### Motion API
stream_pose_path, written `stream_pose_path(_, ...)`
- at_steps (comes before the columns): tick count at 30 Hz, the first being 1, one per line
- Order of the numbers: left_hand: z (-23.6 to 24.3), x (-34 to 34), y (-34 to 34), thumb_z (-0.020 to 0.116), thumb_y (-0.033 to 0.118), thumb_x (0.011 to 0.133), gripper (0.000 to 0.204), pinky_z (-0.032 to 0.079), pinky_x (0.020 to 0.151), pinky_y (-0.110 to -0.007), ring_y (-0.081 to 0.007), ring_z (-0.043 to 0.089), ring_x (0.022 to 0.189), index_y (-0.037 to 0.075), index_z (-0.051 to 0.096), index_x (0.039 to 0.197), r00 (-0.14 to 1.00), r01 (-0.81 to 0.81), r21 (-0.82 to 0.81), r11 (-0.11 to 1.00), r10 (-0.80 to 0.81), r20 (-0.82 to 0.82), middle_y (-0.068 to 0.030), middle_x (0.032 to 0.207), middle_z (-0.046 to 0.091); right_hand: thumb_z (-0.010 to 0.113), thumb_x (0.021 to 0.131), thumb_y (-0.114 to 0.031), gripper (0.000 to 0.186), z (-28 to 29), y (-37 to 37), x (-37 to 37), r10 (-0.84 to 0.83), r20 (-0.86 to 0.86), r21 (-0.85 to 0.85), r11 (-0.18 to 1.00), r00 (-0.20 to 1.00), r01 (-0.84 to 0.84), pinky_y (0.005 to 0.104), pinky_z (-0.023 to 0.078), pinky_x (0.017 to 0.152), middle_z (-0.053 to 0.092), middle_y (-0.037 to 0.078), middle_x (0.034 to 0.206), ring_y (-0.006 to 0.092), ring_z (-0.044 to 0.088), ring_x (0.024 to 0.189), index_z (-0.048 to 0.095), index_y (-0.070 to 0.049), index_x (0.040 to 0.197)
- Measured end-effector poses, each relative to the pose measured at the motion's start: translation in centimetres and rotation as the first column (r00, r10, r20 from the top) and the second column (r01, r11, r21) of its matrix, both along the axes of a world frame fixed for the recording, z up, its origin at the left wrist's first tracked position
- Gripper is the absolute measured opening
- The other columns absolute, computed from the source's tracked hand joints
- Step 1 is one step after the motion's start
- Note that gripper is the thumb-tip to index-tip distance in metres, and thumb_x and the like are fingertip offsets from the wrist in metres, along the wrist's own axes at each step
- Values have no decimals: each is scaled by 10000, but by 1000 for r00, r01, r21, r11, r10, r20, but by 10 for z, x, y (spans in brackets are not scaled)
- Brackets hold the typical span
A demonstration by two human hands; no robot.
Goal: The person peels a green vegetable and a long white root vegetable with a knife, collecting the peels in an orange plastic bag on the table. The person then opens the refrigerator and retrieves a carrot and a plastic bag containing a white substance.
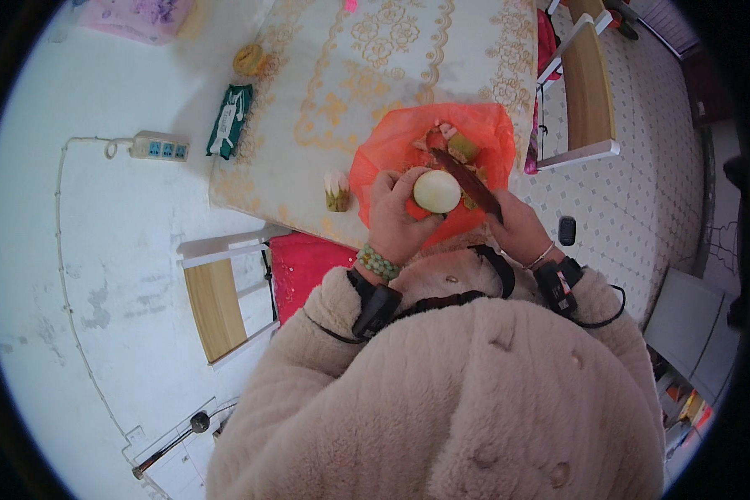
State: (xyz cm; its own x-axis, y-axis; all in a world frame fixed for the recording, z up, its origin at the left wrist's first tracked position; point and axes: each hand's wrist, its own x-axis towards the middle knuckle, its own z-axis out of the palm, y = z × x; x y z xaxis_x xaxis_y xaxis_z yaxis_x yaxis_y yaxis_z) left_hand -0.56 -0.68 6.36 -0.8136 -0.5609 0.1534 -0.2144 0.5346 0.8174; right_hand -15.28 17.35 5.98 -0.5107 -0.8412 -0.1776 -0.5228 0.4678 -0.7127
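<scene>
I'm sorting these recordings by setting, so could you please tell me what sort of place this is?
Probably a dining area in a home: there is a flower-patterned tablecloth, wooden-backed chairs stand beside it, and a power strip sits against the white wall.

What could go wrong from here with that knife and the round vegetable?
The knife in the right hand is close to the left hand, so a slip might cut a finger. The round vegetable is held in the left hand alone and could twist or drop. The thin red bag lies beneath, so the blade might snag it.
</scene>
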Motion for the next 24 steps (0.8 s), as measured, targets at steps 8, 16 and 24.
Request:
stream_pose_path(8, -12, 4, -2, 623, -65, 749, 605, 484, 953, -404, -264, 527, 1188, 44, 446, 1318, 974, 180, 846, 503, 28, -224, -98, 1288, 508, 550, 853, -82, 317, 7, 1, 3, -20, -18, -117, 993, 1000, 17, 438, 481, 813, 581, 244, 1045, 417, 581, 968, 491, 24, 1146)
stream_pose_path(16, -26, 8, -7, 546, -76, 754, 525, 528, 856, -360, -222, 562, 1071, 20, 472, 1265, 956, 234, 942, -240, 235, -178, -104, 1226, 509, 541, 864, -85, 320, 10, 2, 4, 2, -78, -191, 982, 997, -17, 430, 501, 785, 582, 202, 1073, 387, 600, 939, 502, -5, 1171)
stream_pose_path(24, -44, 5, -11, 618, -12, 750, 483, 504, 729, -318, -194, 595, 856, -17, 489, 1216, 994, 72, 966, 247, -97, -50, -101, 1022, 592, 561, 843, -72, 311, 17, 0, 4, 170, -226, -97, 976, 959, -195, 399, 521, 737, 597, 168, 1056, 352, 623, 888, 531, -3, 1144)
